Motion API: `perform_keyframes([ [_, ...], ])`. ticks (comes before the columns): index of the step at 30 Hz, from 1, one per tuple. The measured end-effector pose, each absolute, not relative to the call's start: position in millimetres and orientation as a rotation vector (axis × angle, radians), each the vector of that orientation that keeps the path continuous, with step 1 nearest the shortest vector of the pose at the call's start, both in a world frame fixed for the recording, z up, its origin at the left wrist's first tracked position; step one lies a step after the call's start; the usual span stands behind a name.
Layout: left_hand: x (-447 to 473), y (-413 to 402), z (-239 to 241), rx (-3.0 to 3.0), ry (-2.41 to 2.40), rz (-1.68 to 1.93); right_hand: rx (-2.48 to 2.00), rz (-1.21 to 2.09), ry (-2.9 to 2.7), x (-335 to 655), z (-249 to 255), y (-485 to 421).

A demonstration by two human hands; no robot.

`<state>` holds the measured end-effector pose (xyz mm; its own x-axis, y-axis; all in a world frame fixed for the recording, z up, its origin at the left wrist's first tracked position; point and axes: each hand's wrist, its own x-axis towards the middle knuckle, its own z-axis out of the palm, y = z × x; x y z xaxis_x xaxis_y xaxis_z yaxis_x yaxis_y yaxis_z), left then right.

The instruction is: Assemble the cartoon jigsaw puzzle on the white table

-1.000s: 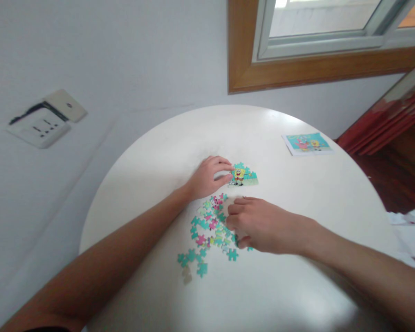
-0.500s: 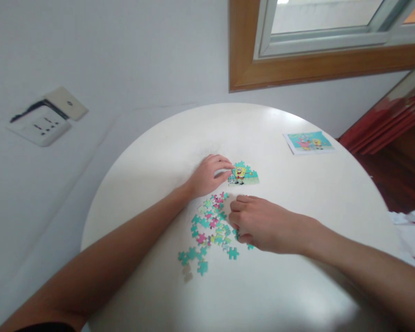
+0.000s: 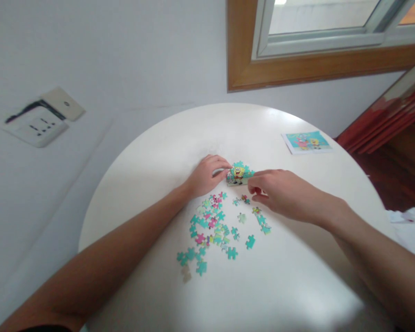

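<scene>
We cannot tell whether the right hand (image 3: 276, 190) pinches a piece: its fingers curl inward, hiding their own tips and the right end of the partly assembled teal jigsaw section (image 3: 239, 173) with its yellow square cartoon figure. The left hand (image 3: 207, 176) is relaxed and released, thumb and forefinger parted, their tips at the section's left edge; whether they press on it is too small for us to make out. So the section lies between both hands. Both forearms run out of view.

The section looks thin and flat, knobbed along its upper edge and straight along its lower one. On our side of the left hand we see a loose spread of teal, pink and pale green interlocking jigsaw pieces (image 3: 212, 222), many crowded too closely to separate by eye. Just below the right hand lies a short slanting strip of teal and yellow pieces (image 3: 261, 220).

Everything rests on a round, smooth white tabletop (image 3: 152, 286), glossy with glare. Beyond the right hand, near the rim, lies a flat rectangular printed sheet (image 3: 307, 142). We have open surface beyond both hands toward the curved far edge, and more to the right hand's right.
</scene>
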<state>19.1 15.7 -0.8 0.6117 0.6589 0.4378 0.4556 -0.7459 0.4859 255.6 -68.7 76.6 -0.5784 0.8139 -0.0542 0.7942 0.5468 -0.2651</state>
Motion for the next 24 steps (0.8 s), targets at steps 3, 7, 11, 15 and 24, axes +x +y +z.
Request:
perform_keyframes([
  [3, 19, 16, -2, 2.511, 0.894, 0.888, -1.365, 0.409, -2.816, 256, 73, -77],
  [7, 18, 17, -3, 2.502, 0.891, 0.896, -1.377, 0.337, -2.839, 253, 69, -79],
  [11, 18, 16, -3, 2.488, 0.902, 0.894, -1.336, 0.338, -2.768, 244, 69, -76],
  [15, 19, 16, -3, 2.471, 0.911, 0.903, -1.324, 0.323, -2.638, 235, 68, -76],
  [24, 19, 16, -5, 2.477, 0.916, 0.919, -1.273, 0.368, -2.339, 228, 55, -72],
])
